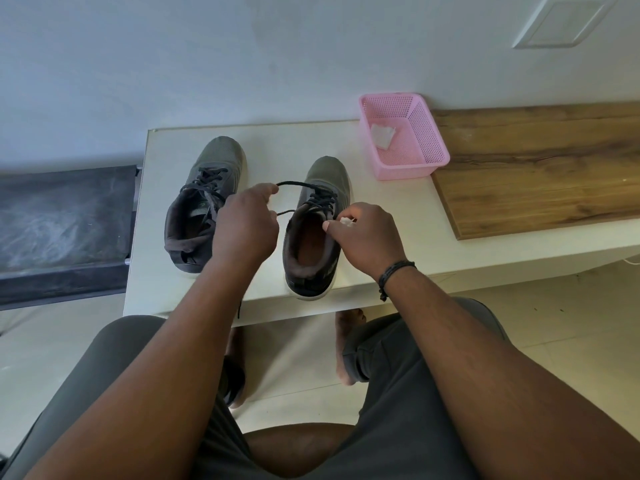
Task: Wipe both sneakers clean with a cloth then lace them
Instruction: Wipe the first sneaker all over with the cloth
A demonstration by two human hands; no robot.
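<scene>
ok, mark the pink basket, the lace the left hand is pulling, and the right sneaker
pink basket (412,168): head view, on its near front wall.
lace (294,183): head view, on the taut black span between the left hand's fingers and the eyelets.
right sneaker (327,171): head view, on its grey toe upper.

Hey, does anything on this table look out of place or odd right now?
One thing: the right sneaker has its heel past the table front edge. A lace end dangles there too. The pink basket holds only a white scrap.
</scene>
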